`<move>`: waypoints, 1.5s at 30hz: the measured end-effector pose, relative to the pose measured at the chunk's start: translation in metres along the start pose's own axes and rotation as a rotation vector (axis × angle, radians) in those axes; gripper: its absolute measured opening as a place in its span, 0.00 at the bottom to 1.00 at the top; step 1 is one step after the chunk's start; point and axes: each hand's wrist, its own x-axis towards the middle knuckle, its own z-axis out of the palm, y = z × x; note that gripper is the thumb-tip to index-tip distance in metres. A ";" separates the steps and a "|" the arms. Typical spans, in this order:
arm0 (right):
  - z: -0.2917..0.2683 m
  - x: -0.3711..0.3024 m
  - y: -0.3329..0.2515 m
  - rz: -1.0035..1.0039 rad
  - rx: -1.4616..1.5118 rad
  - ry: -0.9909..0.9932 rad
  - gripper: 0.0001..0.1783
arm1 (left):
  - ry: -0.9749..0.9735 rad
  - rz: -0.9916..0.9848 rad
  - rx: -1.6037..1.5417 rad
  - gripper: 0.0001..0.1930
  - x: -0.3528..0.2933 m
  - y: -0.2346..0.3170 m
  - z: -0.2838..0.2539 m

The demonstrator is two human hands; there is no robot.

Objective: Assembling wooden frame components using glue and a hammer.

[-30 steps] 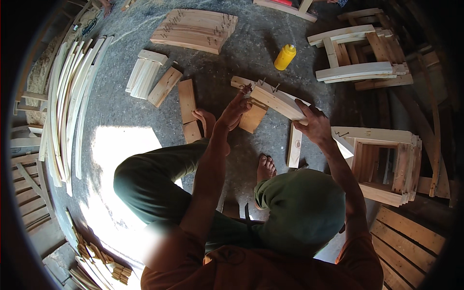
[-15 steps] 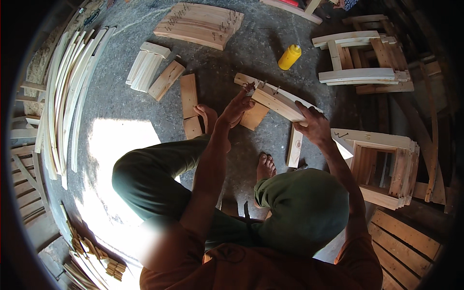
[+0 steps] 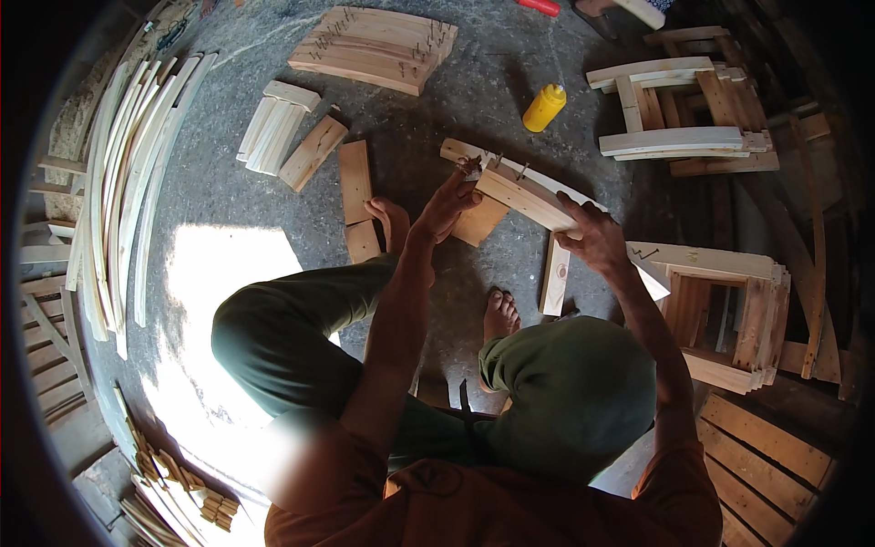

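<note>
A pale, slightly curved wooden board [image 3: 533, 199] slants across the space ahead of my feet. Nails [image 3: 522, 171] stand partly driven in its upper edge. My left hand [image 3: 447, 208] is closed at the board's left part, with a small dark brown clump [image 3: 470, 168] at its fingertips that I cannot make out clearly. Farther right, my right hand [image 3: 597, 239] grips the board, fingers over the top and thumb on the near side. Under the board are a short wooden block [image 3: 480, 221], near my left hand, and an upright short piece [image 3: 553, 278] below my right hand.
A yellow squeeze bottle [image 3: 544, 108] stands beyond the board. Stacked wooden frames [image 3: 725, 273] occupy the right side. Boards with nails [image 3: 374, 46] lie at the back, short blocks [image 3: 314, 152] nearer, long strips [image 3: 155, 173] at left. Another person's hand [image 3: 594, 7] shows at the top.
My hands and the board stay nearly still. At the top, the wooden frame beside the red object has left its place, and another person's hand and a pale wooden piece now show there.
</note>
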 end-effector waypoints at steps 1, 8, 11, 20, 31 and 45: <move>0.000 -0.001 0.001 0.010 -0.001 -0.012 0.44 | -0.002 -0.002 0.000 0.39 0.000 0.001 0.002; 0.003 -0.002 0.004 -0.005 0.005 0.007 0.44 | 0.041 -0.015 0.018 0.40 -0.001 0.005 0.005; 0.003 -0.003 0.005 -0.021 0.013 0.020 0.44 | 0.041 -0.033 0.007 0.41 0.001 0.004 0.005; 0.003 -0.004 0.005 -0.010 0.020 0.017 0.43 | 0.047 -0.025 -0.005 0.42 0.001 0.002 0.005; 0.001 -0.002 0.004 -0.034 0.018 0.012 0.44 | 0.025 -0.037 0.008 0.43 0.002 0.002 0.001; 0.004 0.002 0.014 -0.128 0.000 0.019 0.48 | 0.030 -0.051 0.037 0.43 0.002 0.006 0.004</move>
